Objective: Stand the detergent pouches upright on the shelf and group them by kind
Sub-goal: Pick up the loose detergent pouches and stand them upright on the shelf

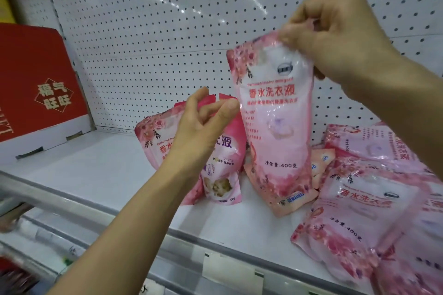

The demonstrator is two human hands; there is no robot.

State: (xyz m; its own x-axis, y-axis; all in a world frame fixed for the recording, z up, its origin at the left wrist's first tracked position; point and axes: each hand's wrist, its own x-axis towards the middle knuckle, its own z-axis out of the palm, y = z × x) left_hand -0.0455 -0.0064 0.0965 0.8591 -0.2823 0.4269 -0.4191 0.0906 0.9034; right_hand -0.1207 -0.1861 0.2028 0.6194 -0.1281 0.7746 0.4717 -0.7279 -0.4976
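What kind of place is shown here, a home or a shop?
Most likely a shop aisle. The white pegboard back panel, the shelf with a price label holder on its front edge, and many identical pink detergent pouches suggest retail shelving.

Head-worn view, facing forward and down, close to shelf (100, 175)

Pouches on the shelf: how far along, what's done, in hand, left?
Early. Done: little; two pouches stand at the back, a floral pouch and a darker pink pouch, different kinds side by side. In hand: the right hand pinches the top of a 400 g pouch, base near the shelf; the left hand grips the standing ones' tops. Left: the flat pile on the right.
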